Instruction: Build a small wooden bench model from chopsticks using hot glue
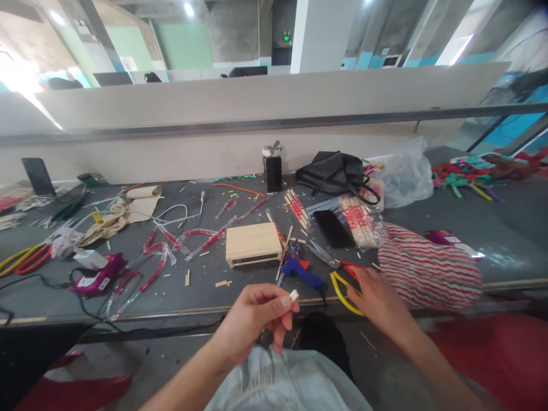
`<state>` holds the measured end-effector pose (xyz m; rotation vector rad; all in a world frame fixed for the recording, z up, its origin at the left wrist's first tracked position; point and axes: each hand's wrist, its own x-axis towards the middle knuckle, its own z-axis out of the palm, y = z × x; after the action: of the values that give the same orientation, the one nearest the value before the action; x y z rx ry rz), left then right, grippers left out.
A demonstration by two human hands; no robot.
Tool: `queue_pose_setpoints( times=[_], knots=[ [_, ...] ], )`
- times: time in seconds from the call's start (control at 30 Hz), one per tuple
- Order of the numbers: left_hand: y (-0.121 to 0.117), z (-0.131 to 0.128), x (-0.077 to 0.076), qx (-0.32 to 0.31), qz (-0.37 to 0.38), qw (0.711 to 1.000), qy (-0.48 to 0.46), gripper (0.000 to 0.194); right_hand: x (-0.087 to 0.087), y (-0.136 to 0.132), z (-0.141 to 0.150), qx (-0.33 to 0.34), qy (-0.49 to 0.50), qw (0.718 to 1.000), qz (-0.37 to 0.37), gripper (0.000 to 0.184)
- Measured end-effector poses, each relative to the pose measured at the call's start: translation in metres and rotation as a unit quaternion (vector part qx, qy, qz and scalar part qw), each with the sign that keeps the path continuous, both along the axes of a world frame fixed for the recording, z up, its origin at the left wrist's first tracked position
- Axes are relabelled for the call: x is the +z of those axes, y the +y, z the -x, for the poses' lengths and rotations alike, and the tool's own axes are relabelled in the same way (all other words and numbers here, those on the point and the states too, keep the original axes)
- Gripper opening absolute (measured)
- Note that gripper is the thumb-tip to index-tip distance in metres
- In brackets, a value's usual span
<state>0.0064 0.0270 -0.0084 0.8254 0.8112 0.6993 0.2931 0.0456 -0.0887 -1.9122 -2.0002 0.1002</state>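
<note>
My left hand pinches short pale wooden stick pieces between thumb and fingers, just in front of the bench edge. My right hand is on the red and yellow handles of scissors, whose metal blades point back left over the bench. A blue glue gun lies between the hands, its cord dropping over the edge. Behind my left hand stands a small box-like model of wooden sticks, with a flat slatted top and an open front.
Wrapped sticks, a phone, a black bag and a bottle stand or lie behind. Striped cloth is at the right. Plastic wrappers, cables and a purple box cover the left.
</note>
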Motion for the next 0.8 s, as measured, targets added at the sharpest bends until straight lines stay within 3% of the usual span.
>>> queue_pose_setpoints(
  times=[0.1, 0.23, 0.6, 0.67, 0.73, 0.8],
  knots=[
    [0.000, -0.001, 0.001, 0.010, -0.001, 1.000, -0.026, 0.028, -0.008, 0.000, -0.009, 0.011, -0.008, 1.000, 0.024, 0.044],
    [-0.002, -0.003, 0.001, 0.033, -0.031, 0.999, -0.021, 0.027, -0.004, 0.004, -0.010, 0.022, 0.006, 0.998, 0.063, 0.054],
    [-0.004, -0.004, 0.005, 0.105, -0.096, 0.990, 0.015, 0.029, 0.002, 0.005, -0.014, -0.020, 0.169, 0.982, 0.081, 0.053],
    [-0.004, -0.003, 0.004, 0.101, -0.094, 0.990, 0.011, 0.029, 0.009, -0.004, -0.009, -0.020, 0.243, 0.967, 0.078, 0.052],
    [-0.004, -0.003, 0.003, 0.085, -0.088, 0.992, 0.004, 0.029, 0.020, -0.017, 0.003, -0.021, 0.369, 0.926, 0.080, 0.051],
    [-0.004, -0.003, 0.003, 0.065, -0.080, 0.995, -0.005, 0.028, 0.030, -0.032, 0.018, 0.047, 0.464, 0.880, 0.095, 0.049]
  ],
)
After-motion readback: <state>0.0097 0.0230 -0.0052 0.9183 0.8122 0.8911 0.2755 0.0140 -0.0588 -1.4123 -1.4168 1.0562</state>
